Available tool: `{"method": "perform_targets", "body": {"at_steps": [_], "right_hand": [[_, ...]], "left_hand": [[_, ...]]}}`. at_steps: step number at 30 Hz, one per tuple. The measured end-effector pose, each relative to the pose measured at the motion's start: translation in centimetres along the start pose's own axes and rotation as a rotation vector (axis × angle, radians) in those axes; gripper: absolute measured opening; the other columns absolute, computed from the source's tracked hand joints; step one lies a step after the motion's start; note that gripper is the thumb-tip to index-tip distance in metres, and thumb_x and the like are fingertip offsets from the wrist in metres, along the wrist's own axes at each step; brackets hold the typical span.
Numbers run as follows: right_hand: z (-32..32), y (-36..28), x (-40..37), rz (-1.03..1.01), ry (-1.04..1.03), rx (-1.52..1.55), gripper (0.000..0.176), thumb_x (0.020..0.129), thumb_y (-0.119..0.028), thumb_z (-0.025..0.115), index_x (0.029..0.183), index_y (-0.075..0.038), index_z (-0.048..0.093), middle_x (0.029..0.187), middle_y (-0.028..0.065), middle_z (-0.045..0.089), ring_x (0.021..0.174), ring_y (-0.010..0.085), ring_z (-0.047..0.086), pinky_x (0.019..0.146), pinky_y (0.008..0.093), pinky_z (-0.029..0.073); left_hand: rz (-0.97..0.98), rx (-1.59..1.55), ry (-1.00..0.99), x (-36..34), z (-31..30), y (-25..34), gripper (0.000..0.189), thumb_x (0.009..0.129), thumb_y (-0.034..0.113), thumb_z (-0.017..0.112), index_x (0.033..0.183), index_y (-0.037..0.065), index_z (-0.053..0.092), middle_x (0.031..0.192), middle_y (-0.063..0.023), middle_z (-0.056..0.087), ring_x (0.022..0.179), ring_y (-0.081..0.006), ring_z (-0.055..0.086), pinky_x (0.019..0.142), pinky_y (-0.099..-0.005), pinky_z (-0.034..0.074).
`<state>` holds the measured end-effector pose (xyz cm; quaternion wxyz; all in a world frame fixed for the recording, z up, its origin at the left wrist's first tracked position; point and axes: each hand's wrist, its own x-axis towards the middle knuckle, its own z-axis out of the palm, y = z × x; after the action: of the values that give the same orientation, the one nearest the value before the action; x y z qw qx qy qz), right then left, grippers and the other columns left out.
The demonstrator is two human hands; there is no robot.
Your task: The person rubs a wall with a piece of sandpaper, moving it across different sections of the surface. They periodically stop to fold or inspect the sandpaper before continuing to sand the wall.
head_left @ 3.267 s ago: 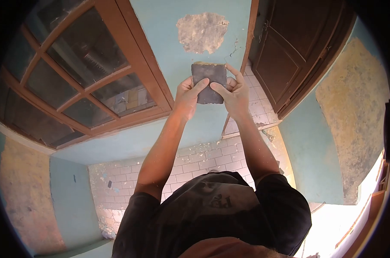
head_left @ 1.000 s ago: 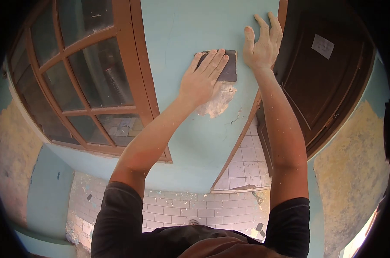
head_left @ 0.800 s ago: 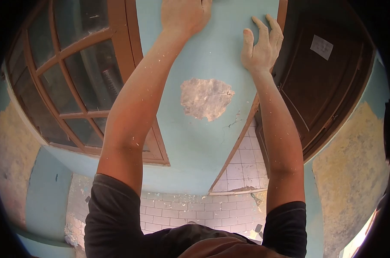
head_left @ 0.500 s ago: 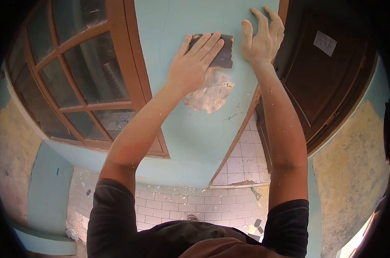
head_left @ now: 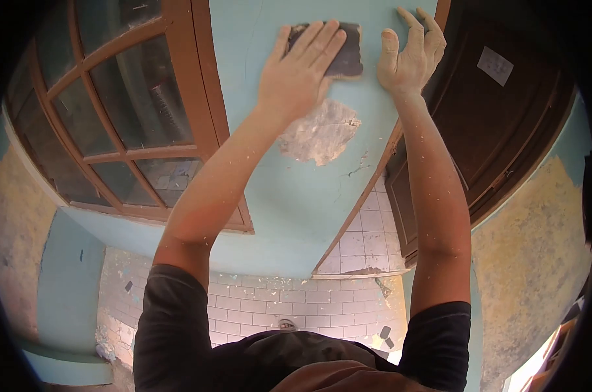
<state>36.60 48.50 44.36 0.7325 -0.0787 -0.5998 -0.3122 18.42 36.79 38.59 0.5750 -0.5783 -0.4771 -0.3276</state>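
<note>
Dark grey sandpaper [head_left: 349,57] lies flat against a pale blue-green wall [head_left: 289,215], just above a bare patch [head_left: 319,134] where the paint is gone and rough grey-white plaster shows. The left hand [head_left: 296,72] covers most of the sheet: the palm and four fingers lie flat over it, the fingers close together and pointing up and to the right, the thumb out to the side, so the sheet is pressed to the wall and not pinched; only its right part and top edge show past the fingertips. The heel of this hand sits right at the patch's upper left edge. Up and to the right of the patch, the right hand [head_left: 408,60] rests flat on the bare wall with its fingers spread, holding nothing, just beside the sandpaper but apart from it. Both forearms are flecked with pale dust. A thin crack [head_left: 358,168] runs in the paint from the patch's lower right side. Left of the patch stands a brown wooden window frame [head_left: 204,98] with glass panes; right of it, past the right hand, is a dark brown door [head_left: 505,130]. Far below the patch lies a floor of pale tiles [head_left: 289,307], strewn with bits of debris.
</note>
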Motion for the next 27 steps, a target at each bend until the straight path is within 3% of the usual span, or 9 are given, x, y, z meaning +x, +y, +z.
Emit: {"method": "perform_targets", "body": {"at_steps": [4,7,12,15,18,20,21,23,27], "right_hand": [[-1.2,-0.2,0.2,0.013,-0.145,-0.117,0.055,0.099,-0.043,0.059,0.135,-0.001,0.059,0.146,0.0272,0.047,0.137,0.0435,0.044,0.114,0.0550,0.034],[-1.2,-0.5,0.4,-0.027,-0.119,-0.109,0.050,0.097,-0.037,0.059,0.131,-0.001,0.061,0.141,0.0268,0.050,0.129,0.0437,0.048,0.109,0.0554,0.036],[-1.3,-0.8,0.4,0.027,-0.109,-0.085,0.050,0.094,-0.034,0.061,0.130,-0.001,0.061,0.141,0.0267,0.051,0.130,0.0435,0.047,0.110,0.0561,0.035],[-1.3,-0.8,0.3,0.027,-0.098,-0.079,0.049,0.095,-0.035,0.060,0.129,-0.001,0.061,0.139,0.0260,0.051,0.128,0.0426,0.048,0.109,0.0554,0.035],[0.5,0.4,-0.2,-0.035,0.054,0.000,0.059,0.104,-0.060,0.049,0.127,-0.010,0.071,0.137,0.0157,0.056,0.129,0.0323,0.046,0.110,0.0474,0.035],[0.4,0.6,-0.1,-0.047,0.055,-0.004,0.058,0.104,-0.060,0.050,0.126,-0.011,0.071,0.136,0.0155,0.056,0.128,0.0321,0.046,0.109,0.0475,0.035],[0.4,0.5,-0.1,-0.055,0.060,0.001,0.058,0.103,-0.060,0.051,0.125,-0.011,0.072,0.136,0.0153,0.056,0.127,0.0319,0.046,0.109,0.0476,0.035],[0.3,0.5,-0.1,-0.031,0.053,-0.028,0.056,0.103,-0.059,0.051,0.124,-0.011,0.072,0.136,0.0148,0.056,0.127,0.0320,0.047,0.109,0.0479,0.035],[0.1,0.0,-0.3,0.001,-0.013,-0.102,0.054,0.104,-0.057,0.051,0.123,-0.012,0.073,0.135,0.0133,0.057,0.125,0.0320,0.048,0.110,0.0481,0.035]], "left_hand": [[-0.246,0.141,0.143,8.6,-1.1,-6.4,0.068,0.104,0.026,0.048,0.161,-0.003,0.029,0.169,-0.0203,0.029,0.158,-0.0323,0.024,0.130,-0.0547,0.012],[-0.278,0.135,0.026,4.1,1.7,-1.0,0.060,0.090,0.035,0.069,0.147,0.018,0.058,0.152,0.0010,0.057,0.143,-0.0158,0.049,0.124,-0.0492,0.031],[0.123,-0.104,-0.130,-6.4,1.8,3.6,0.067,0.091,0.030,0.069,0.155,0.021,0.049,0.166,0.0003,0.040,0.149,-0.0177,0.042,0.124,-0.0519,0.031],[-0.083,-0.001,0.088,3.1,0.6,-4.0,0.055,0.091,0.027,0.068,0.145,0.018,0.058,0.151,-0.0030,0.057,0.140,-0.0211,0.051,0.119,-0.0580,0.032],[-0.222,0.294,0.101,9.6,-3.0,-6.6,0.067,0.104,0.026,0.048,0.162,0.000,0.029,0.169,-0.0173,0.030,0.158,-0.0307,0.025,0.129,-0.0569,0.012],[-0.556,0.207,-0.657,10.1,-4.2,-3.9,0.059,0.090,0.033,0.068,0.146,0.017,0.057,0.143,-0.0007,0.061,0.133,-0.0230,0.055,0.121,-0.0641,0.029],[-0.233,0.268,0.116,4.3,0.5,-2.3,0.056,0.090,0.026,0.068,0.144,0.017,0.059,0.150,-0.0042,0.057,0.140,-0.0271,0.052,0.116,-0.0737,0.025],[-0.107,-0.121,-0.044,-3.7,0.8,2.8,0.067,0.088,0.024,0.069,0.153,0.020,0.051,0.160,-0.0016,0.048,0.146,-0.0239,0.046,0.122,-0.0687,0.023],[0.063,-0.047,-0.221,-4.9,-0.6,0.5,0.078,0.087,0.021,0.068,0.160,0.023,0.042,0.166,0.0042,0.040,0.150,-0.0168,0.041,0.126,-0.0587,0.025]]}}
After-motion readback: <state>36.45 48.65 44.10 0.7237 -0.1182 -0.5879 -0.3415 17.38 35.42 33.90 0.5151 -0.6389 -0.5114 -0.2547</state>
